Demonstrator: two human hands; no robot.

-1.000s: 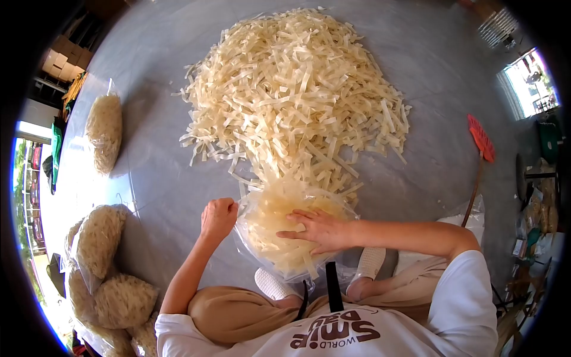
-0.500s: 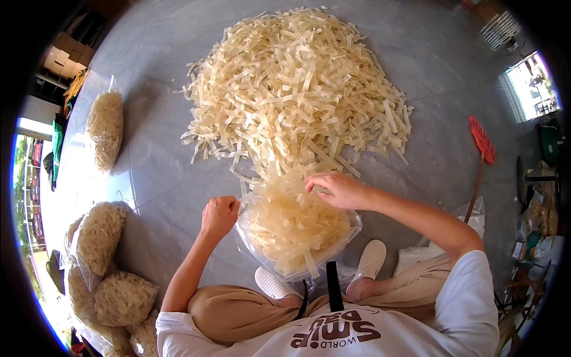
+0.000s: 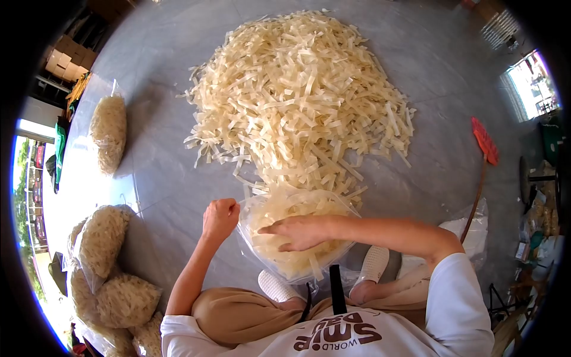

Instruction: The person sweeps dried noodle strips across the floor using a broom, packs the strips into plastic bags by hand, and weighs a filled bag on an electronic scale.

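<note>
A clear plastic bag (image 3: pixel 248 244) lies open in front of my feet, with pale yellow, flat dried strips (image 3: pixel 285 262) inside. My left hand (image 3: pixel 220 219) is closed at the bag's left rim, pinching the plastic. Over the bag's mouth, my right hand (image 3: pixel 300 232) reaches leftward with fingers stretched out, resting on or just above the strips; contact is unclear. Beyond the bag, a large heap of the same strips (image 3: pixel 297 95) spreads over the floor and runs down to the bag's far edge.
Several filled clear bags (image 3: pixel 126 300) are stacked at the left, and another filled bag (image 3: pixel 109 134) stands farther off. On the right, a red fly swatter (image 3: pixel 485 141) leans by a white plastic sheet (image 3: pixel 476 229). Cluttered goods (image 3: pixel 538 220) line the right edge.
My right hand has moved from the bag's far edge back toward me and left, over the strips in the bag. My left hand keeps its place at the rim.
</note>
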